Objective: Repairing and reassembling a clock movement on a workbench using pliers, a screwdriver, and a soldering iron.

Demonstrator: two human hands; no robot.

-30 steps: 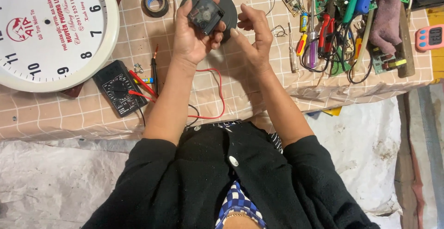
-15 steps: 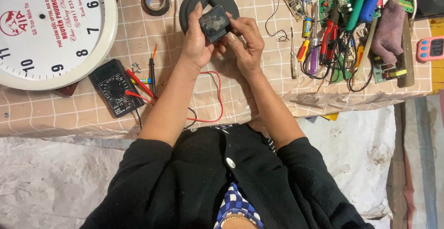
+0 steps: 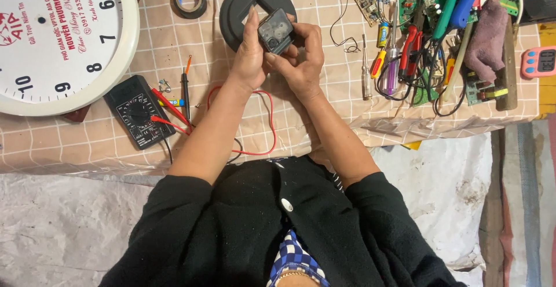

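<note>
Seen from the head camera, the left hand [image 3: 250,55] and right hand [image 3: 301,61] both clamp a small black boxy clock movement [image 3: 274,30], tilted, above a round black disc [image 3: 243,9] on the checked tabletop [image 3: 324,119].

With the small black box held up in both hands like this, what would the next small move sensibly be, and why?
Probably lower the small black box into the square opening of the round black plate. Both the left hand and right hand hold it just above that opening.
</note>
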